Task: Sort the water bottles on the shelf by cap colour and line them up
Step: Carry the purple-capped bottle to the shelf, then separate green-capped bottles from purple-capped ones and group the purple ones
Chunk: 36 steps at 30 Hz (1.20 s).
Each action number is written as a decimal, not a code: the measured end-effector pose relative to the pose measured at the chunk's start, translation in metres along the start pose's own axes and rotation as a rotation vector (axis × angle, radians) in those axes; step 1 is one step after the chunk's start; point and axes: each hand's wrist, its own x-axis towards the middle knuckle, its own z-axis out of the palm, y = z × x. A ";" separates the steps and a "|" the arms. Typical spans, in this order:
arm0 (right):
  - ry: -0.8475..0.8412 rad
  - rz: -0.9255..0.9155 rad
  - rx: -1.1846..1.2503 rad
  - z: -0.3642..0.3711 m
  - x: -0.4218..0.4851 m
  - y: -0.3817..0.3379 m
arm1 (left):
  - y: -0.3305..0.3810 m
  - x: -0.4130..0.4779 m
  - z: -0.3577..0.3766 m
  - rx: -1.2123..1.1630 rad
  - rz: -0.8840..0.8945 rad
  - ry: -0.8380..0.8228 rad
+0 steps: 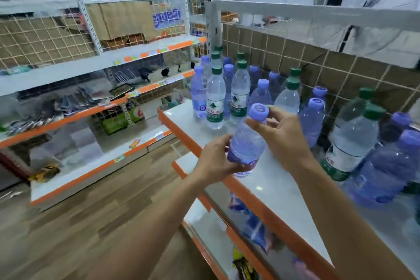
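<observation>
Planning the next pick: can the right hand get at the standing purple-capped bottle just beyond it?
Probably, once freed: nothing stands between the right hand and the standing purple-capped plastic bottle, but it now pinches the neck of the held purple-capped plastic bottle.

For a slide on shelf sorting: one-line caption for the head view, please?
The left hand and right hand hold a purple-capped bottle over the shelf beside standing green- and purple-capped bottles.

held bottle (246,145) over shelf (261,188), bottle cluster (227,91) behind, others (354,134) right, perhaps leaning
</observation>
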 end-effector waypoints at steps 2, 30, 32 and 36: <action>0.038 0.008 -0.039 0.011 0.025 0.013 | -0.017 0.030 -0.004 0.001 0.022 -0.047; 0.379 0.189 -0.640 0.076 0.133 0.048 | -0.137 0.187 -0.056 -0.156 0.433 0.236; 0.374 0.140 -0.728 0.081 0.141 0.033 | -0.137 0.193 -0.056 -0.166 0.449 0.251; 0.430 0.052 -0.817 0.092 0.173 0.011 | -0.120 0.204 -0.056 -0.218 0.461 0.187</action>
